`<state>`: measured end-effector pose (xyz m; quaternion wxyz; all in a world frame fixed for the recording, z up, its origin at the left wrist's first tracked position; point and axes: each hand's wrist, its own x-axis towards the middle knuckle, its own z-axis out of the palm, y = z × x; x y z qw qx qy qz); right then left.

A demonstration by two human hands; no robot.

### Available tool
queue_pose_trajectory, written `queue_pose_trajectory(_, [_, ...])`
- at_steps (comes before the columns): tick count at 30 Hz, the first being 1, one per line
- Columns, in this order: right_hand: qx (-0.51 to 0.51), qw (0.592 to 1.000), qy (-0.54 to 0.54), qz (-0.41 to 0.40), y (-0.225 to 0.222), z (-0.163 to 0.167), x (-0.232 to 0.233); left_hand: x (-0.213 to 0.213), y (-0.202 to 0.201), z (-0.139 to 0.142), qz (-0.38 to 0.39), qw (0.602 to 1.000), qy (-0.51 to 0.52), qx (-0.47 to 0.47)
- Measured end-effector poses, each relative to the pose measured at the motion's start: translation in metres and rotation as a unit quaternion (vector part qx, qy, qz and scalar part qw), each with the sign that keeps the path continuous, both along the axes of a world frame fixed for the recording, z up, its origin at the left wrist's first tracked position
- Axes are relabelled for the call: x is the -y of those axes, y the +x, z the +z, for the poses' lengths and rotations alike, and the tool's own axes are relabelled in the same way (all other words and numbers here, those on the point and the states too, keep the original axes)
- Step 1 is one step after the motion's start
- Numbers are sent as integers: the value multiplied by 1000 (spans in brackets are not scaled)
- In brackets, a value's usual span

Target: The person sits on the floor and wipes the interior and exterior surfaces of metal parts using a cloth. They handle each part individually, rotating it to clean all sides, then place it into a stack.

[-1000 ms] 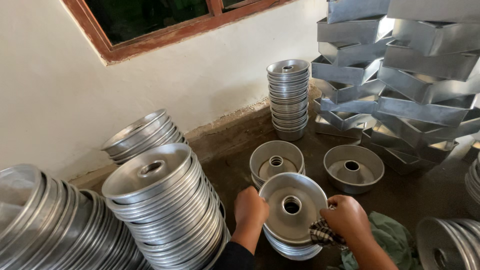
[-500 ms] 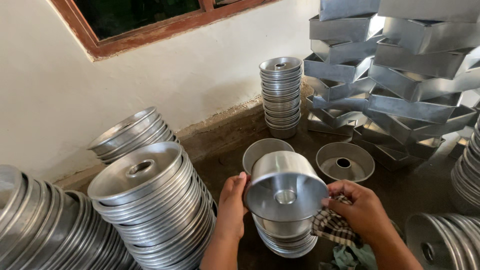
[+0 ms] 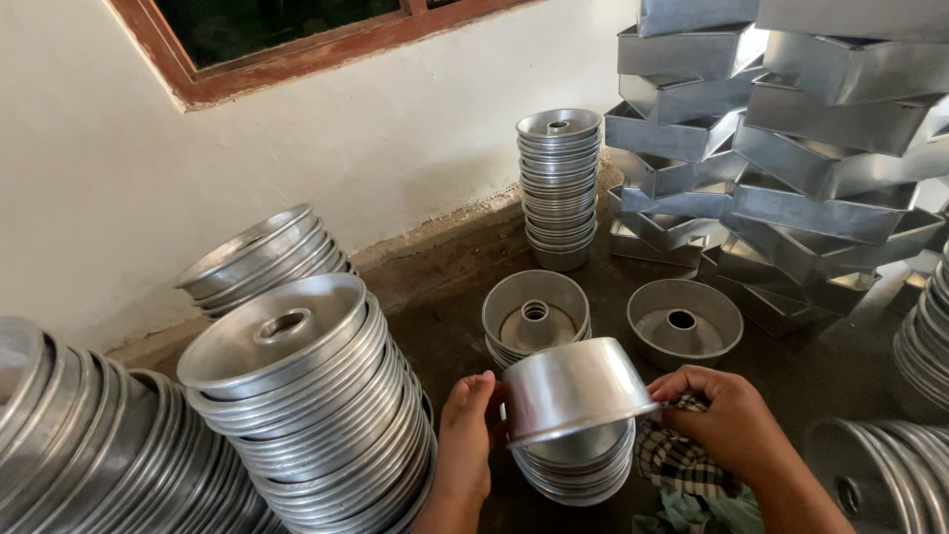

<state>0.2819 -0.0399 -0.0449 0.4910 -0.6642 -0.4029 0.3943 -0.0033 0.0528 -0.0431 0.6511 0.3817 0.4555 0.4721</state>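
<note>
Both hands hold one round metal ring-cake pan (image 3: 573, 389), tilted on its side with its outer wall toward the camera, just above a short stack of like pans (image 3: 578, 465) at the near centre of the floor. The left hand (image 3: 467, 435) grips the pan's left rim, fingers curled round the edge. The right hand (image 3: 727, 420) grasps the right rim and also has a checked cloth (image 3: 677, 460) bunched under its palm; the cloth hangs down beside the short stack.

Just beyond the held pan stands another low stack (image 3: 536, 318) with its centre tube showing, and to the right of that a single open pan (image 3: 684, 322) on the floor. Farther off, against the pale wall (image 3: 297, 168), rises a tall column of small ring pans (image 3: 559, 188). On the left, leaning stacks of wide pans (image 3: 306, 396) crowd close to the left forearm, with more behind them (image 3: 262, 259). On the far right, rectangular metal tins (image 3: 791, 138) are piled crosswise in a high heap. More round pans lie at the near right edge (image 3: 880, 485). A red-brown window frame (image 3: 198, 79) runs along the top
</note>
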Motion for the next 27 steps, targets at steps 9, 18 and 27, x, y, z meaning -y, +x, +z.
queue_pose_trajectory(9, [19,999,50,0,-1,-6,-2,-3,2,-14,9,999,17,-28])
queue_pose_trajectory(18, [42,995,84,-28,-2,-14,-3,4,2,-11,-2,994,34,-100])
queue_pose_trajectory(27, [36,992,100,-61,-15,-6,-1,11,0,-5,-10,993,27,-115])
